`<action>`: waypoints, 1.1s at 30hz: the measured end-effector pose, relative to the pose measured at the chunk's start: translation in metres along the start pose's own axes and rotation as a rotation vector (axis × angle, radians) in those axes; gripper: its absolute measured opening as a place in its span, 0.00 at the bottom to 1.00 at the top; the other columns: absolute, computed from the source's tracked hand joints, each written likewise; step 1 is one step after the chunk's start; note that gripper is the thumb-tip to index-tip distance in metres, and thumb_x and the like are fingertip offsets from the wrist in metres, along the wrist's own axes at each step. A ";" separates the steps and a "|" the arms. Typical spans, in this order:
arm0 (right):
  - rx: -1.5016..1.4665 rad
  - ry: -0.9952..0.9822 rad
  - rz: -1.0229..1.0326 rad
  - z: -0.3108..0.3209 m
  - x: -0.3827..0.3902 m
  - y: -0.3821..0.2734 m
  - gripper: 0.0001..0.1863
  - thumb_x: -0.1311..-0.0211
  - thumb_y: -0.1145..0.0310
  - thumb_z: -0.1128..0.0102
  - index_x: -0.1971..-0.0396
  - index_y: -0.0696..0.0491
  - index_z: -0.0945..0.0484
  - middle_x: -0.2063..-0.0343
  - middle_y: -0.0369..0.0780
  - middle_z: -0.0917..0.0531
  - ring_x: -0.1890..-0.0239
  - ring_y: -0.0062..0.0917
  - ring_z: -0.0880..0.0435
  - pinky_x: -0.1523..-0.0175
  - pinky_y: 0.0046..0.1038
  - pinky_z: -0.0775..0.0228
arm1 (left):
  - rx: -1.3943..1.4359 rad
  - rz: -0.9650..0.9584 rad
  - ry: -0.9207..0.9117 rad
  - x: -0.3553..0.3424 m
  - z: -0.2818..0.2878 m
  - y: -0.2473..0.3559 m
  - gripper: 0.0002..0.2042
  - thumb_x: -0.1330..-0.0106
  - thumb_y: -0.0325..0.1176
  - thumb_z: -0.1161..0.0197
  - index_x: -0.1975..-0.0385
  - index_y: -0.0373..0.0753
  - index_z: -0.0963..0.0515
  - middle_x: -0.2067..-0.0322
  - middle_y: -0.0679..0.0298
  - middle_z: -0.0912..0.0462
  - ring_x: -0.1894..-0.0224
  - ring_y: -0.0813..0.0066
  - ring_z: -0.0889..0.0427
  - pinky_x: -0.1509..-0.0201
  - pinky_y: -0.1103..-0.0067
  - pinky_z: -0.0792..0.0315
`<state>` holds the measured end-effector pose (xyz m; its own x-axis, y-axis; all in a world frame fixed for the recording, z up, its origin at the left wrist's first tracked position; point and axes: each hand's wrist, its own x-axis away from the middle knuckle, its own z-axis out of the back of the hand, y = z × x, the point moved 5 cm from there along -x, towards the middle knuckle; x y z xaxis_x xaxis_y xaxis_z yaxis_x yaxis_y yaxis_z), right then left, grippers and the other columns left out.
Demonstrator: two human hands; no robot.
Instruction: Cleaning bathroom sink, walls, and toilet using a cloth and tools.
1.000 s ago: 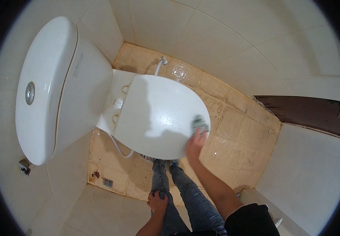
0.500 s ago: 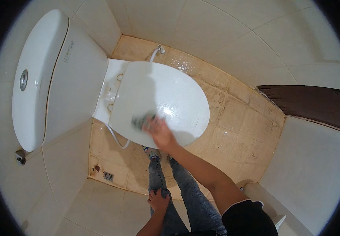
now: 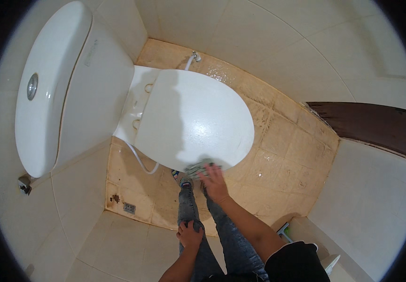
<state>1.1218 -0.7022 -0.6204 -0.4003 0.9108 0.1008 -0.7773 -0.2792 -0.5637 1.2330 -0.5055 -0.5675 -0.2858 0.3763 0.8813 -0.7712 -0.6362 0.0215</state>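
Fingers of the right hand [image 3: 216,186] clamp a grey-green cloth [image 3: 196,169] at the near edge of the white toilet lid [image 3: 203,113]; the left hand [image 3: 190,236] rests on the jeans [image 3: 188,205], fingers apart. Stained beige floor tiles [image 3: 285,167] meet pale walls [image 3: 259,35].

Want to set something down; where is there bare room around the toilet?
Bare, stained floor lies between the toilet lid and the brown panel at right. Most of the lid's top is uncovered. The lid's near edge is crowded: the right hand holds a greenish cloth there, with legs close by and the left hand resting on one.
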 end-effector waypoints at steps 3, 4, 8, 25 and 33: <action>0.179 0.282 -0.450 0.019 0.001 0.055 0.26 0.48 0.77 0.53 0.45 0.52 0.34 0.40 0.53 0.42 0.39 0.49 0.44 0.36 0.48 0.55 | 0.005 0.010 -0.007 -0.001 0.003 -0.005 0.27 0.48 0.49 0.41 0.48 0.48 0.31 0.46 0.57 0.39 0.41 0.59 0.41 0.41 0.63 0.45; 0.099 0.450 -0.487 0.033 -0.011 0.077 0.26 0.48 0.77 0.53 0.44 0.53 0.36 0.41 0.55 0.43 0.40 0.50 0.44 0.36 0.47 0.54 | 0.012 -0.001 -0.011 -0.001 0.003 -0.006 0.27 0.48 0.50 0.41 0.48 0.48 0.31 0.46 0.57 0.39 0.41 0.59 0.41 0.41 0.62 0.46; -0.080 0.619 -0.751 0.088 -0.103 0.165 0.24 0.44 0.68 0.57 0.45 0.55 0.34 0.49 0.54 0.33 0.47 0.45 0.34 0.41 0.37 0.45 | 0.029 -0.032 -0.002 -0.001 0.001 -0.013 0.26 0.49 0.50 0.41 0.48 0.48 0.31 0.46 0.57 0.39 0.41 0.59 0.41 0.41 0.61 0.46; 0.371 0.104 0.374 -0.034 -0.315 -0.122 0.11 0.52 0.68 0.46 0.66 0.48 0.20 0.55 0.43 0.26 0.48 0.42 0.34 0.40 0.46 0.48 | 0.169 0.044 -0.060 -0.007 -0.003 -0.039 0.26 0.48 0.50 0.41 0.48 0.48 0.30 0.46 0.57 0.40 0.41 0.58 0.43 0.40 0.60 0.48; 0.137 -0.200 0.723 -0.075 -0.178 -0.167 0.10 0.53 0.67 0.47 0.70 0.48 0.20 0.57 0.38 0.25 0.45 0.36 0.36 0.35 0.40 0.52 | 0.148 0.050 -0.067 -0.008 0.001 -0.031 0.26 0.47 0.51 0.42 0.48 0.48 0.31 0.46 0.57 0.41 0.41 0.58 0.42 0.40 0.60 0.47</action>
<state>1.3594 -0.7944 -0.6057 -0.9028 0.4181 -0.1010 -0.3362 -0.8324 -0.4405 1.2598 -0.4893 -0.5748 -0.2795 0.2994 0.9123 -0.6635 -0.7470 0.0418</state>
